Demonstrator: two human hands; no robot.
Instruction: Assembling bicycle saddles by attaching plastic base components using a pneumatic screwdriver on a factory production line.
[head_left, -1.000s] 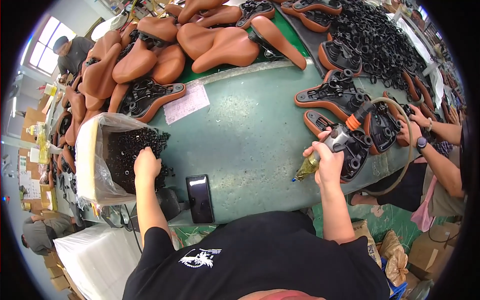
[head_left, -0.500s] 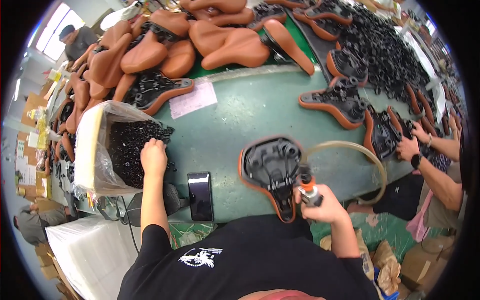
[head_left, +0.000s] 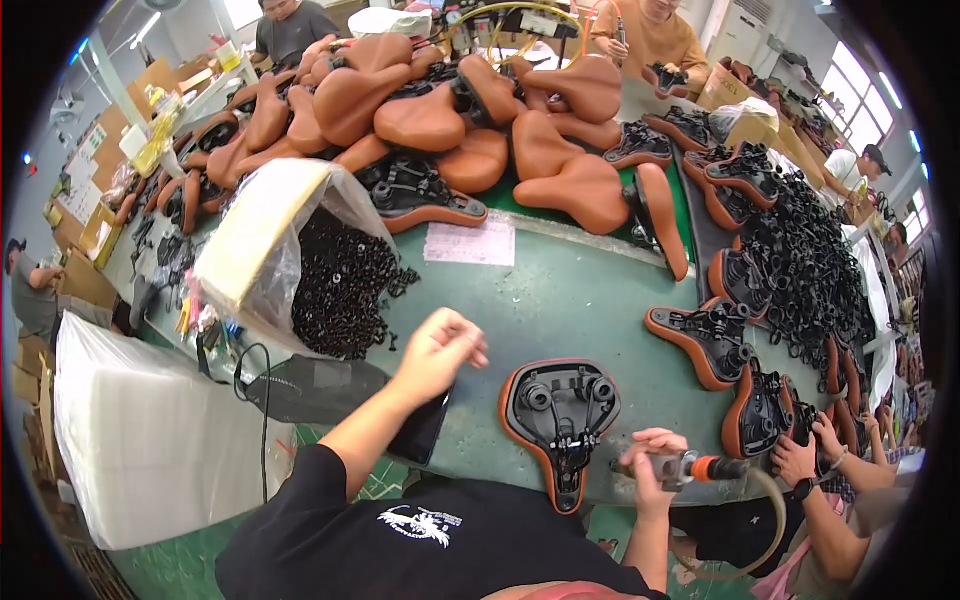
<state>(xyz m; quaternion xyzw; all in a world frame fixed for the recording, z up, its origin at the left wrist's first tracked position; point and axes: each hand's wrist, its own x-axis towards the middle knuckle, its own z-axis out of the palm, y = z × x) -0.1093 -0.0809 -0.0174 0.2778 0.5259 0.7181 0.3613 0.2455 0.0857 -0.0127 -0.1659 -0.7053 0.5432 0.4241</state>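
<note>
Before me, a brown bicycle saddle (head_left: 560,425) lies upside down, its black underside up and its nose toward my body. Just left of it, above the table, my left hand (head_left: 440,352) is closed, fingers curled toward the thumb; anything pinched there is too small to make out. Right of the saddle, my right hand (head_left: 652,468) grips a grey air driver (head_left: 672,468) with an orange collar and a hose. Small black screws (head_left: 345,280) spill from a plastic-lined box (head_left: 262,240) tipped toward the table. My left forearm partly covers a dark phone (head_left: 420,435).
Brown saddles (head_left: 420,115) are heaped along the far side. More upturned saddles (head_left: 705,340) and a pile of black parts (head_left: 805,260) lie at right. A co-worker's hands (head_left: 800,455) handle a saddle nearby. The clear hose (head_left: 775,510) loops beside my right hand.
My left hand has left the screws and moved right, toward the saddle. My right hand has drawn the driver off the saddle to the right. The view has shifted, showing more of the far side.
</note>
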